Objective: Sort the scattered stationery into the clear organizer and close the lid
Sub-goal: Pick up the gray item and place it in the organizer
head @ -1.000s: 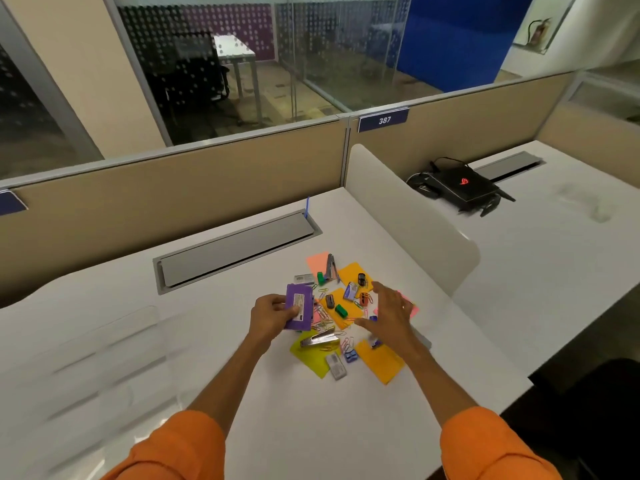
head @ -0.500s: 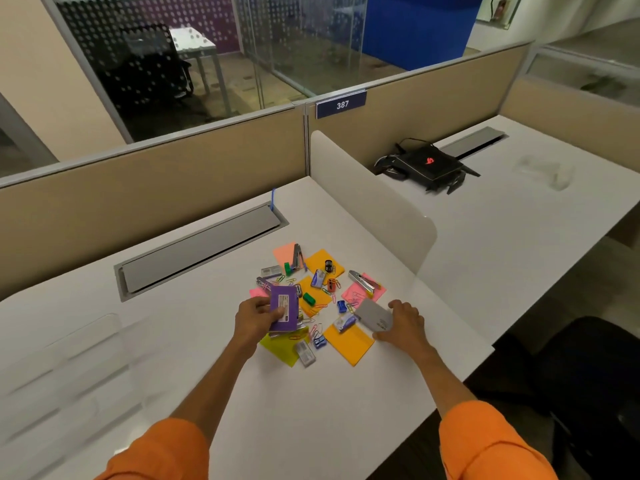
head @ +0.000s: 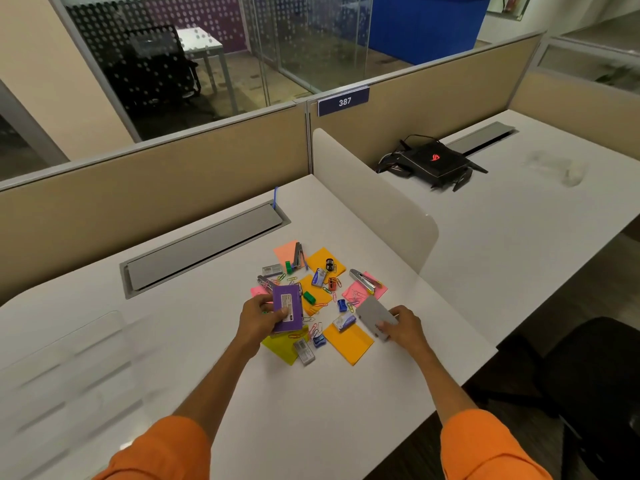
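Note:
Scattered stationery lies mid-desk: orange sticky notes (head: 348, 342), pink notes (head: 356, 289), a yellow-green note (head: 282, 348), coloured paper clips, small staple boxes (head: 304, 351), binder clips and a silver stapler (head: 362, 280). My left hand (head: 258, 322) grips a purple pad (head: 287, 308), lifted slightly over the pile's left side. At the pile's right edge, my right hand (head: 403, 325) holds a grey card-like pad (head: 374, 315). The clear organizer (head: 65, 368) sits blurred at the desk's left.
A grey cable tray (head: 204, 247) is set into the white desk (head: 311, 410) behind the pile. A white divider (head: 374, 199) separates the neighbouring desk, where a black device (head: 434, 162) lies. A dark chair (head: 588, 375) stands at the right.
My right hand moved from the middle of the pile to its right edge and took hold of the grey pad. The left hand keeps the purple pad. The view shifted.

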The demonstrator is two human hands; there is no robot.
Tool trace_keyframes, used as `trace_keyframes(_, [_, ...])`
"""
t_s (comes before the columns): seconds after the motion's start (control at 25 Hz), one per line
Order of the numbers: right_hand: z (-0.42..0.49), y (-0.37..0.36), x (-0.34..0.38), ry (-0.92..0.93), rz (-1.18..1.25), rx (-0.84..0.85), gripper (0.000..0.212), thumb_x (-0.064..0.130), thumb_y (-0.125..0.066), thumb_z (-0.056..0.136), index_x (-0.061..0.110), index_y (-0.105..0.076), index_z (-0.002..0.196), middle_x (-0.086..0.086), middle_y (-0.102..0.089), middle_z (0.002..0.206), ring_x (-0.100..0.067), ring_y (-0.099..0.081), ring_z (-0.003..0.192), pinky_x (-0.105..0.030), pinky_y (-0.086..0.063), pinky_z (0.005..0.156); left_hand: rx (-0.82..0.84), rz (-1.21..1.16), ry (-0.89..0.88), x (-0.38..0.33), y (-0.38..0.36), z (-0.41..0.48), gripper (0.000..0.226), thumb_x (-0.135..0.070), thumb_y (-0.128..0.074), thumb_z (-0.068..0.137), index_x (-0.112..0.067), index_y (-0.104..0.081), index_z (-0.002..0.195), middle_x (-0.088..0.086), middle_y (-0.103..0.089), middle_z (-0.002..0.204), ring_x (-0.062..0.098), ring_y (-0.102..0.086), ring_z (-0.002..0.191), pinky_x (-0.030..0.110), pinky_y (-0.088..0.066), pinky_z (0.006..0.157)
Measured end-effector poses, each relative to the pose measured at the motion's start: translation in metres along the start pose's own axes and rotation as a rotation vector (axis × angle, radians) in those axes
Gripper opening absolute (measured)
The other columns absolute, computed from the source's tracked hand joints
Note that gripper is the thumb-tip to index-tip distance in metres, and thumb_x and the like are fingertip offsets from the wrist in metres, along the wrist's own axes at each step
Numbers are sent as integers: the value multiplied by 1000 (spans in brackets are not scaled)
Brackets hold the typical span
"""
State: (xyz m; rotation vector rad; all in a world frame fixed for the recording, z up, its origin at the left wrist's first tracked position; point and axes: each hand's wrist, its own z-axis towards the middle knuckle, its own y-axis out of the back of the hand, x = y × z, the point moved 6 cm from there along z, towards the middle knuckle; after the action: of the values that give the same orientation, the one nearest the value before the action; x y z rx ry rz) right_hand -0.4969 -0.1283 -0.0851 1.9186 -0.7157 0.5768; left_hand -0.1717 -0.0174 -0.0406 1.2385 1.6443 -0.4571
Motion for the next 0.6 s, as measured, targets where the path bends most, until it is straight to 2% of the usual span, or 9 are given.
trace_keyframes(0.08, [-1, 6, -1, -70, 154, -19, 29, 17, -66, 90, -3, -60, 111, -20, -69, 107, -20, -66, 71, -21, -55, 54, 1, -6, -1, 0, 1, -2, 51, -15, -77, 81, -10, -53, 125, 13, -65, 115, 27, -68, 99, 45, -60, 80])
trace_keyframes(0.16, [-1, 10, 6, -92, 256, -27, 26, 16, -62, 92, -2, -65, 110, -18, -71, 100, -20, -67, 67, -30, -58, 62, 1, -16, 1, 0, 3, -4, 52, -14, -77, 81, -10, -53, 126, 13, -65, 114, 28, -68, 99, 46, -60, 80])
trace_keyframes(0.28, [-8, 5, 43, -43, 381, 15, 23, 16, -60, 93, 1, -66, 109, -19, -70, 97, -22, -65, 62, -34, -59, 67, -11, -43, 8, 1, 10, -7, 53, -13, -77, 80, -10, -52, 127, 13, -64, 115, 27, -67, 100, 46, -60, 80])
trace_keyframes(0.48, [-35, -40, 120, 66, 469, 177, 14, 12, -59, 94, 7, -63, 106, -17, -71, 94, -20, -65, 60, -29, -59, 61, -54, -105, 5, 1, 35, -17, 53, -13, -75, 81, -10, -50, 128, 11, -61, 118, 28, -65, 105, 43, -60, 78])
trace_keyframes(0.6, [-52, -78, 155, 119, 465, 265, 10, 7, -57, 94, 3, -64, 100, -19, -70, 95, -19, -65, 59, -25, -55, 55, -98, -143, -3, 7, 66, -24, 53, -11, -76, 81, -9, -50, 127, 12, -62, 117, 28, -66, 103, 43, -61, 77])
